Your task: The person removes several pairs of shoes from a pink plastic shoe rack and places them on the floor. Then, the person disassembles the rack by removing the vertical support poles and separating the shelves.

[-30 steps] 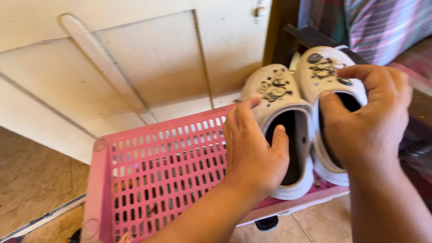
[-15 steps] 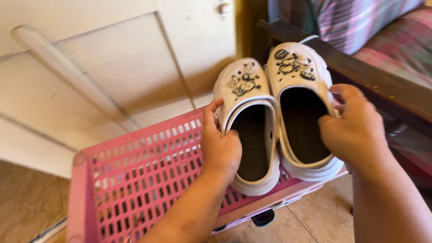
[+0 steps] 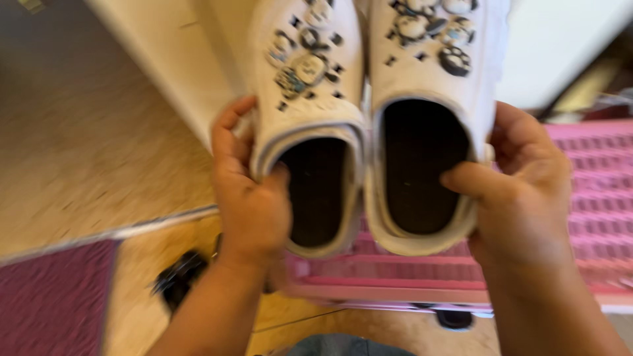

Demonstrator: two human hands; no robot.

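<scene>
The person holds a pair of white clogs side by side in the middle of the frame, toes pointing to the top edge. The left hand (image 3: 250,198) grips the left clog (image 3: 310,125) along its outer side, with the thumb hooked over the rim into the dark opening and the fingers curled around the edge. The right hand (image 3: 521,191) grasps the right clog (image 3: 428,132) the same way, thumb pressed over the rim on the inner side of the opening and fingers wrapped behind the outer wall. The two clogs touch along their inner sides. Each carries a cluster of small dark and pale charms on its upper, near the top of the frame. Below and to the right of the clogs lies a pink slotted rack (image 3: 593,198). A pale door (image 3: 165,59) fills the upper left, a purple mat (image 3: 53,296) sits at the lower left on the tiled floor (image 3: 86,165), and a dark, blurred object (image 3: 178,280) lies just beside the left forearm.
</scene>
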